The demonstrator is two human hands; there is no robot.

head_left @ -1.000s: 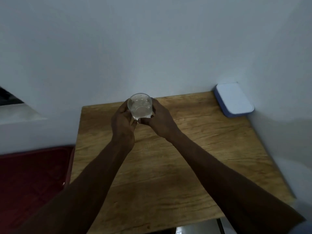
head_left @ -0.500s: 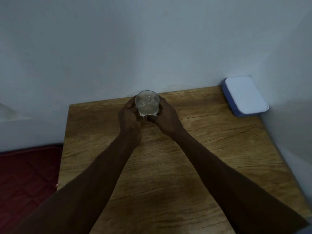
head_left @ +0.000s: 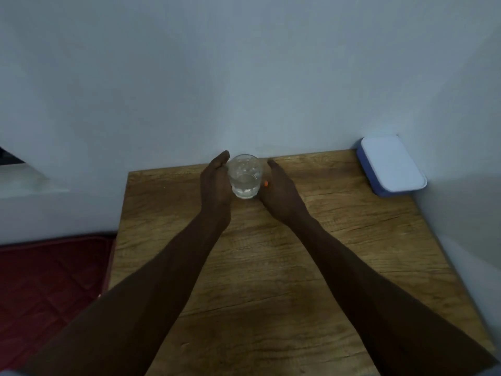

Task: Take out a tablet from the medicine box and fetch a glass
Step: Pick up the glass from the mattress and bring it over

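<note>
Standing upright on the wooden table (head_left: 271,267), near the back edge by the wall, the glass (head_left: 245,176) had its long axis vertical & mouth up, w/ clear liquid in the lower part. Half a sec earlier both hands were curled round it, fingers wrapped on the sides; now they'd let go. Left hand (head_left: 217,180) was w/ fingers straight, palm facing the glass, just beside or maybe brushing its left wall, can't tell which. Right hand (head_left: 279,191) was likewise flat & relaxed, fingers pointing toward the wall, a small gap showing btwn it and the glass's right side. So hands were apart, one each side of the glass, gripping nothing.

A tiny orange thing, prob the tablet (head_left: 266,183), showed at the edge of the right palm just right of the glass; too small to tell its orientation, or whether it lay on the table or on the hand.

Medicine box (head_left: 390,165), blue w/ a white lid on, sat flat in the far right corner of the table, well apart from the hands, long side running away from the camera. Red quilted surface (head_left: 48,280) lay left of the table.
</note>
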